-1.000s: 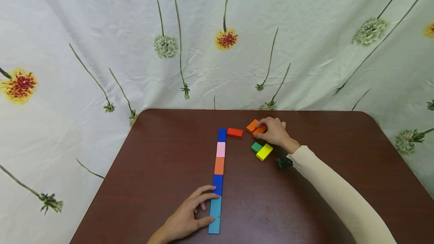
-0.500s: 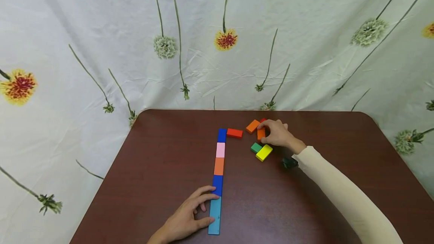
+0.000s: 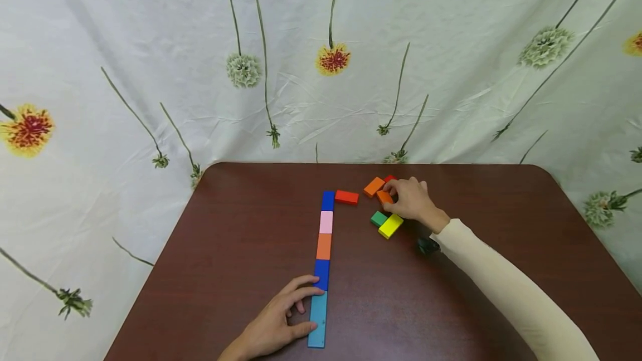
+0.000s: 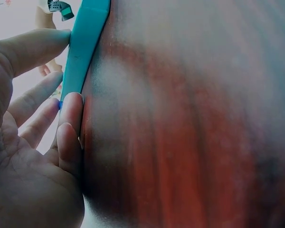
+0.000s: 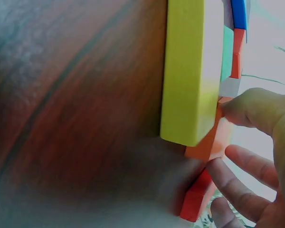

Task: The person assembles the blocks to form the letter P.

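In the head view, a straight row of flat blocks runs away from the person. It holds a long light blue block (image 3: 317, 327), a dark blue block (image 3: 322, 272), an orange block (image 3: 324, 245), a pink block (image 3: 326, 222) and another dark blue block (image 3: 328, 201). My left hand (image 3: 276, 319) rests fingertips and thumb on the light blue and nearer dark blue blocks, fingers fairly straight. Farther right, my right hand (image 3: 412, 199) pinches a loose orange block (image 5: 211, 140) between thumb and fingers. A second orange block (image 3: 374, 186) lies beside it, and a red block (image 3: 390, 178) shows behind.
A red block (image 3: 347, 198) lies crosswise by the far end of the row. Closer than the right hand are a green block (image 3: 378, 218) and a yellow block (image 3: 391, 226), touching. The brown table (image 3: 241, 227) ends at a flowered cloth (image 3: 301, 88).
The orange block under my right hand has been turned, one way and then partly back. The red block behind has come into sight. My left hand keeps its place.
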The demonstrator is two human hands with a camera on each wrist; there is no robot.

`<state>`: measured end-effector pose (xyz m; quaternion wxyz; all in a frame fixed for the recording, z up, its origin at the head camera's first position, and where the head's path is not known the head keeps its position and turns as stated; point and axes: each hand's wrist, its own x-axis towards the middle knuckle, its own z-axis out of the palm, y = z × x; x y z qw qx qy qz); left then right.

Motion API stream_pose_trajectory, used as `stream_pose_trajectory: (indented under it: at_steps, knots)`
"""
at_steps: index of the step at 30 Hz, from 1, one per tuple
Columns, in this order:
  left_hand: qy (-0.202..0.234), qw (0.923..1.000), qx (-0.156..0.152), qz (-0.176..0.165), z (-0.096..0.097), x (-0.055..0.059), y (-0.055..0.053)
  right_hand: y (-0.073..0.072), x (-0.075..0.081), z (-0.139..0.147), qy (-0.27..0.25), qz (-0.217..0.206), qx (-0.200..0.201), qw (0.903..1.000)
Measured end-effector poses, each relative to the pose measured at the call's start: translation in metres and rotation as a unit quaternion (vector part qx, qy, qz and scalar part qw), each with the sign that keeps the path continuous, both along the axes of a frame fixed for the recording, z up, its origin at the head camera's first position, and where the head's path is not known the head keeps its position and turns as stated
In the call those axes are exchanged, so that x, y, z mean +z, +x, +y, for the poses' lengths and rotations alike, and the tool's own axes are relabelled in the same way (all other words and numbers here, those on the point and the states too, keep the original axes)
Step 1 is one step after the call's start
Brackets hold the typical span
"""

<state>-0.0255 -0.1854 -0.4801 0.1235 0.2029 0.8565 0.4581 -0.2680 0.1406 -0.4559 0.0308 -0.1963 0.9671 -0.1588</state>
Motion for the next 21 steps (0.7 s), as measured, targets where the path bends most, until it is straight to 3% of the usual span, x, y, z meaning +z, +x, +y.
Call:
stream_pose_trajectory:
  at_steps: [6, 13, 21]
  knots:
    - [0.004, 0.9999, -0.004, 0.008, 0.0000, 0.0007, 0.0008, 0.0025, 0.0050, 0.0009, -0.002, -0.018, 0.023, 0.9996]
    - [0.008, 0.9999, -0.005, 0.013, -0.0008, 0.0002, 0.0008, 0.0031, 0.0009, 0.0037, -0.008, 0.001, 0.038, 0.9993]
    - [0.001, 1.0000, -0.004, 0.009, -0.0008, -0.0008, 0.0009, 0.0054, 0.0008, 0.0010, -0.070, 0.002, 0.057, 0.9959]
